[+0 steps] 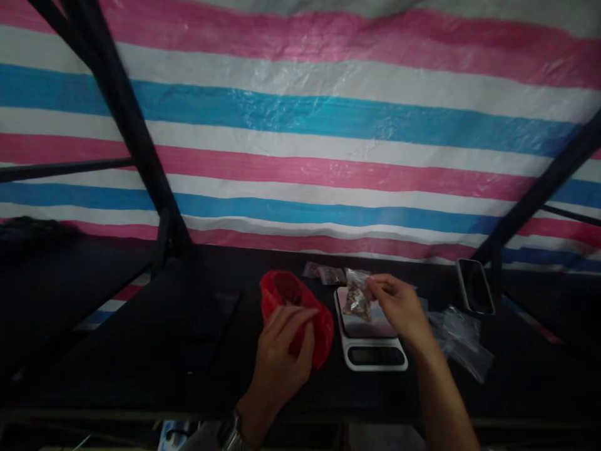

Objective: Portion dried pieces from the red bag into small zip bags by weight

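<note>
Between the fingertips of my right hand [399, 304] hangs a small clear zip bag [358, 297] with brownish bits in it. It is over the plate of a white kitchen scale [347, 351], and I cannot tell whether it touches the plate. The scale's display looks dark. To the left, a red plastic bag [270, 291] stands with its mouth open and dark contents inside. My left hand [284, 351] is at the bag's near rim, fingers bent over the opening; whether they pinch anything is hard to see. A watch sits on the left wrist.
Behind the scale lie two small filled zip bags [331, 275]. Several flat clear bags [462, 338] are on the right, near a phone [475, 286]. A dark flat object [213, 319] lies left. Dark metal posts [136, 138] stand before a striped tarp [328, 169].
</note>
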Available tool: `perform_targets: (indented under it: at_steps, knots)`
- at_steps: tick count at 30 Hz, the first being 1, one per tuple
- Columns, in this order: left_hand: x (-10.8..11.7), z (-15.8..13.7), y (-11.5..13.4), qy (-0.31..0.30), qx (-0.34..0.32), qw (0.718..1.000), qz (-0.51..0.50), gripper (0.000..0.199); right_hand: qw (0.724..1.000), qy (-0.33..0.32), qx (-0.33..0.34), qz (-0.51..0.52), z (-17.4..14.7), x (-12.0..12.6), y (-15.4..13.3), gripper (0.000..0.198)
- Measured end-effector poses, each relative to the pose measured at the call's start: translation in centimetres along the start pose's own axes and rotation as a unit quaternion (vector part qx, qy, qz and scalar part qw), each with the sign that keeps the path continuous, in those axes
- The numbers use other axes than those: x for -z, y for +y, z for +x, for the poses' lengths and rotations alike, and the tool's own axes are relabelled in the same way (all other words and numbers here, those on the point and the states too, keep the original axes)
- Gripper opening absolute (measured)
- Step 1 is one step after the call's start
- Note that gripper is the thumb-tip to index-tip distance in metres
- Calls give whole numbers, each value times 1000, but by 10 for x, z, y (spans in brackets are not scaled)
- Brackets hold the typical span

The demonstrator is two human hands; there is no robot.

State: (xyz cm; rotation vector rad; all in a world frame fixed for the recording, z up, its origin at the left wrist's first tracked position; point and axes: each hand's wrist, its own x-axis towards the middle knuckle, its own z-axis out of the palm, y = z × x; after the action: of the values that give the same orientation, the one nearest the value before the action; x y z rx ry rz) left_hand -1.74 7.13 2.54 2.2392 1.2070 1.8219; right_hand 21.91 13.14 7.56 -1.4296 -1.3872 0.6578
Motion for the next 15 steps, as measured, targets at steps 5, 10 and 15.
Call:
perform_targets:
  at_steps: [5,10,15]
  knots:
    - [0,-3,-1,-135,-54,989,15,26,989,87,-46,-110,0,21,42,25]
    - [8,-1,-14,-118,-39,989,80,30,979,145,2,-145,-15,19,37,37]
    - [21,3,-35,-96,39,971,214,27,976,-149,121,-108,-42,-12,-5,22]
